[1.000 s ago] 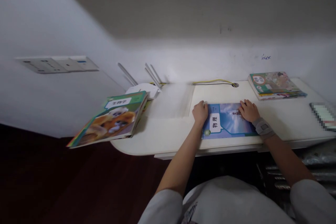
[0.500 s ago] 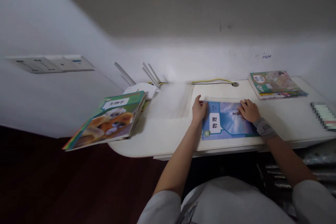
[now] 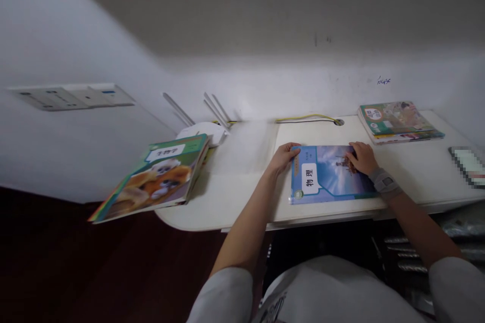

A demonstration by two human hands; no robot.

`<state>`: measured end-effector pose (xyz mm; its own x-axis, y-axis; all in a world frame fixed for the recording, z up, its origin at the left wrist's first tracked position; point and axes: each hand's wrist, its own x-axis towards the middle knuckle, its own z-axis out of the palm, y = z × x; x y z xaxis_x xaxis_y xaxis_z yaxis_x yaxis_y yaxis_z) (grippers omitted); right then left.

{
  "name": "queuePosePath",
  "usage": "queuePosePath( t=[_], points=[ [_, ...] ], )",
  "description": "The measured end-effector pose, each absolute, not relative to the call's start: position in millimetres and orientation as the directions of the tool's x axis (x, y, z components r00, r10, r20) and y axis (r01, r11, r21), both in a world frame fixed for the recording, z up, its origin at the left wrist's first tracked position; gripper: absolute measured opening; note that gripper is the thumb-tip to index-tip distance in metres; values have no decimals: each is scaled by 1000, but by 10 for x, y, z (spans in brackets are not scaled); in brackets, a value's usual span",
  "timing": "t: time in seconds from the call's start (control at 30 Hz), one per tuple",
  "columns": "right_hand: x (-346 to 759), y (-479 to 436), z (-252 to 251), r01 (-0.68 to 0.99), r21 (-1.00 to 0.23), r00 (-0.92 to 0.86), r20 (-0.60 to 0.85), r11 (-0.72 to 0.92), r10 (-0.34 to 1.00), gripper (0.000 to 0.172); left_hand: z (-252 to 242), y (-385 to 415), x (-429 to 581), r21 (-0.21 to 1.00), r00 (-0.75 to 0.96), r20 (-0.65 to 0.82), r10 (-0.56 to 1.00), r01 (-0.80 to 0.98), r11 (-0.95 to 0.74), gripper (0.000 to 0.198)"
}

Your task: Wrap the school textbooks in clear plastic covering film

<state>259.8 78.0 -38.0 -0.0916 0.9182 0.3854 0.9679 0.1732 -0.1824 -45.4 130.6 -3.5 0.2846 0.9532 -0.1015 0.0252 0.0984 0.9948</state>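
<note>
A blue physics textbook (image 3: 329,174) lies on the white desk (image 3: 227,204) in front of me, its cover up and its title turned sideways. My left hand (image 3: 283,157) is closed at the book's far left corner, thumb and fingers on the edge. At the far right part of the book, my right hand (image 3: 364,159) grips the edge, with the thumb over the cover and the fingers curled along the far side. A grey wristband (image 3: 384,182) circles my right wrist.
A pile of books (image 3: 166,171) topped by a biology textbook overhangs the desk's left end. Behind it stands a white router (image 3: 204,131) with upright antennas. Another book stack (image 3: 397,121) is at the back right, and a pixelated phone-like object (image 3: 470,164) lies farther right. Cables (image 3: 310,118) run along the wall.
My left hand has gone from upright and loose beside the book to closed on its far left corner. The right hand has shifted slightly toward the far edge, fingers curling over it.
</note>
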Motion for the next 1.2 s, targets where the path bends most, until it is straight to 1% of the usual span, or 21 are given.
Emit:
queuePosePath(
  t=[0.07, 0.2, 0.3, 0.37, 0.5, 0.6, 0.7, 0.8, 0.9, 0.97, 1.07, 1.2],
  points=[
    [2659, 809, -358, 946, -246, -99, 404, 212, 909, 41, 5, 1288, -467, 996, 280, -83, 956, 49, 72, 39],
    [2854, 839, -260, 827, -477, -107, 385, 297, 917, 31, 62, 1242, -490, 994, 252, -45, 967, 109, 18, 32],
    [3001, 823, -149, 757, -573, -130, 341, 315, 931, 25, 55, 1222, -497, 991, 217, -24, 976, 135, -5, 30],
    [3060, 806, -81, 711, -636, -114, 317, 300, 941, 29, 38, 1220, -491, 993, 196, -13, 981, 122, -12, 31],
    [3044, 790, 1, 607, -767, 5, 267, 210, 964, 39, 19, 1220, -472, 997, 176, -29, 984, 75, 16, 35],
    [2967, 793, 25, 562, -810, 54, 238, 167, 970, 43, 24, 1218, -469, 995, 180, -75, 981, 74, 62, 40],
    [2900, 812, 20, 556, -821, 86, 211, 129, 974, 46, 20, 1229, -463, 991, 181, -106, 978, 101, 88, 43],
    [2862, 854, -36, 586, -806, 119, 187, 83, 975, 49, -13, 1264, -430, 982, 164, -117, 980, 165, 90, 43],
    [2846, 914, -129, 650, -759, 149, 165, 29, 975, 50, -67, 1310, -386, 959, 136, -119, 984, 273, 79, 39],
    [2848, 956, -184, 709, -705, 162, 153, -7, 975, 50, -101, 1339, -373, 928, 121, -121, 985, 366, 70, 36],
    [2865, 1015, -225, 800, -598, 169, 130, -59, 977, 50, -130, 1389, -388, 837, 88, -118, 989, 545, 51, 34],
    [2899, 1070, -222, 885, -450, 168, 69, -120, 983, 47, -111, 1467, -429, 644, 66, -112, 992, 765, 22, 33]
  ],
)
